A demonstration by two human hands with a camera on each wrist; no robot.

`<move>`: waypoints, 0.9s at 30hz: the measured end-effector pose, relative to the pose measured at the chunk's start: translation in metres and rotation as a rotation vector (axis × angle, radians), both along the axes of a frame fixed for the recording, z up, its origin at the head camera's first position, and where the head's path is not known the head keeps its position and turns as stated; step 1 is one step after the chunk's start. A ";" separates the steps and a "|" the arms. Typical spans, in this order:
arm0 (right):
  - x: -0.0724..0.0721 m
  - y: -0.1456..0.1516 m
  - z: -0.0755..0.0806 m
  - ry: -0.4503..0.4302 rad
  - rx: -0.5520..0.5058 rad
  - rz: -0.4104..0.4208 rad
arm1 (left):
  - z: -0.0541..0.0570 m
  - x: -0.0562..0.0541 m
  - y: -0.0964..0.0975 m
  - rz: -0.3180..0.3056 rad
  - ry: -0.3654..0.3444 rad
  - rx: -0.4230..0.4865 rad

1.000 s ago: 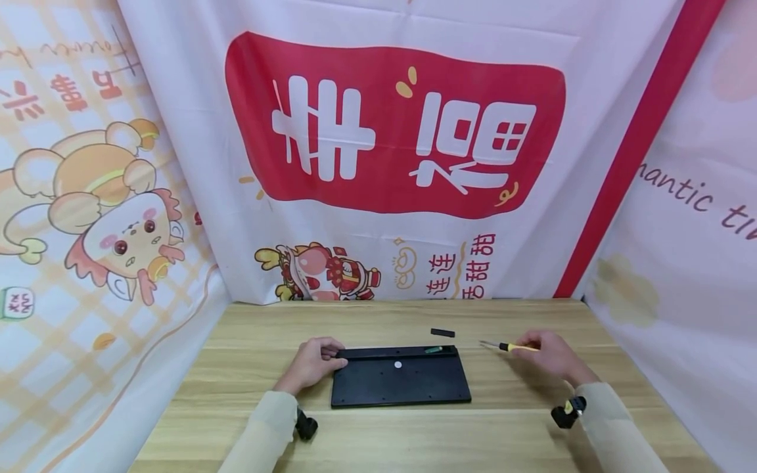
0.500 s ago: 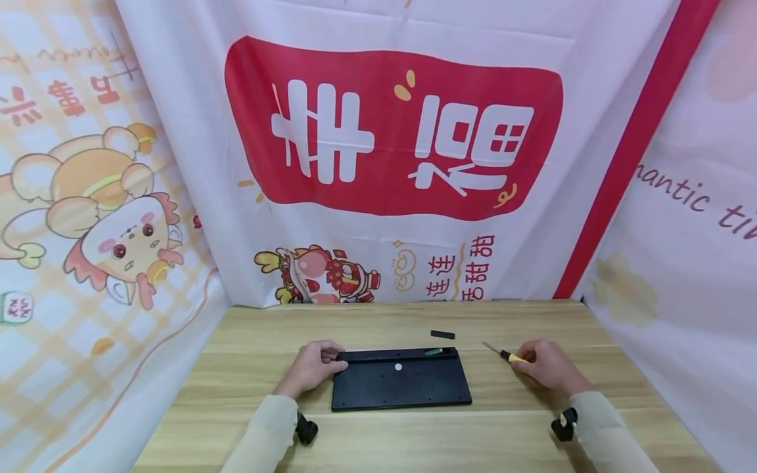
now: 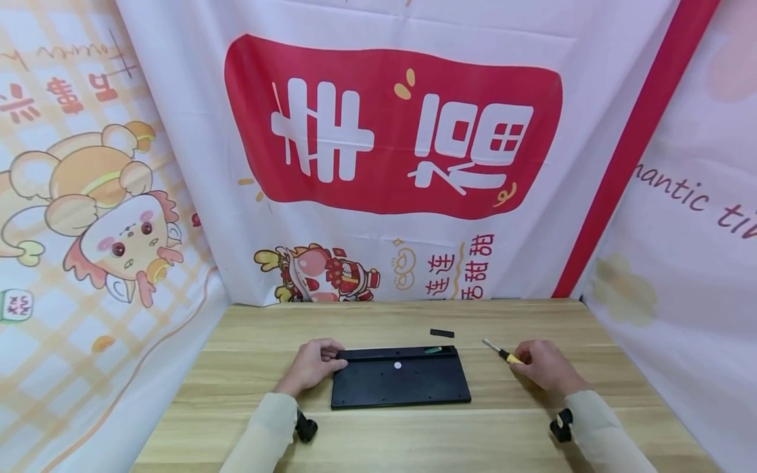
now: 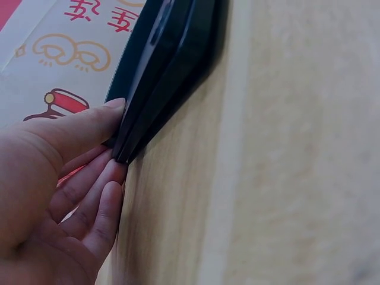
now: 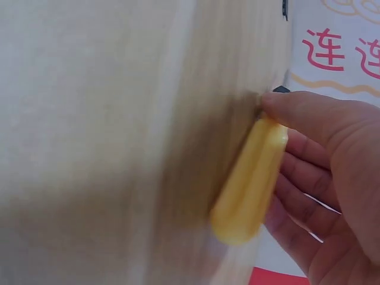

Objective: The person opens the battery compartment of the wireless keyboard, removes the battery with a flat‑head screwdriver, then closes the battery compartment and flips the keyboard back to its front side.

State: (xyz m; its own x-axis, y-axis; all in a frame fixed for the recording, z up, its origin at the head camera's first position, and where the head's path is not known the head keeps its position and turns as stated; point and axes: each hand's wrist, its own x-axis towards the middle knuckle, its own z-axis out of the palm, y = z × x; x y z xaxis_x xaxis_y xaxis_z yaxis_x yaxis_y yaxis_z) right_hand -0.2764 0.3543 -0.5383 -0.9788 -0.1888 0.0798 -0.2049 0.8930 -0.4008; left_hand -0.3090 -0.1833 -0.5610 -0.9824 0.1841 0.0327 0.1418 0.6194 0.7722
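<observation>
We see a pale wood-grain worktop (image 3: 355, 440) between printed cloth walls (image 3: 414, 20). Midway between the worktop's side edges lies a black keyboard (image 3: 408, 384), underside up, with a white dot (image 3: 397, 365) and a green piece (image 3: 434, 350) near its far right corner. The left hand (image 3: 313, 362) pinches its far left corner; nearer the worktop's right edge, the right hand (image 3: 549, 365) grips a yellow-handled screwdriver (image 3: 507, 356).

Left of lower centre, your left hand (image 3: 312, 363) is pinching between thumb (image 4: 74, 130) and fingers (image 4: 107, 217); at lower right, your right hand (image 3: 547, 363) is gripping with curled fingers (image 5: 309, 175). Your left forearm (image 3: 260, 432) and right forearm (image 3: 606, 428) are slanting inward from the bottom edge.
</observation>
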 end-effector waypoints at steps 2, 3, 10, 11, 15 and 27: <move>-0.001 -0.002 0.005 -0.011 0.007 -0.002 | 0.001 0.000 -0.001 -0.002 0.004 0.000; -0.002 -0.003 0.008 -0.020 0.007 0.000 | 0.001 0.000 -0.001 -0.002 0.005 0.000; -0.010 -0.027 0.030 -0.080 -0.002 0.028 | 0.000 0.000 -0.003 0.002 0.000 -0.008; -0.011 -0.032 0.032 -0.082 -0.002 0.040 | 0.000 0.000 -0.003 0.002 -0.002 -0.010; -0.017 -0.055 0.034 -0.075 -0.016 0.099 | 0.001 0.001 -0.002 0.008 -0.008 -0.017; -0.031 -0.125 0.034 -0.081 -0.048 0.252 | 0.000 0.000 -0.001 -0.006 -0.005 -0.018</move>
State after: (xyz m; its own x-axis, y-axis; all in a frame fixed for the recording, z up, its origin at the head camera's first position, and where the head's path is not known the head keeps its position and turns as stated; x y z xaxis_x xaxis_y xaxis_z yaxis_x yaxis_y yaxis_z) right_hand -0.3072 0.2292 -0.5045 -0.9050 -0.4250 0.0178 -0.3836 0.7974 -0.4659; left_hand -0.3091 -0.1838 -0.5611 -0.9814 0.1904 0.0246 0.1417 0.6325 0.7614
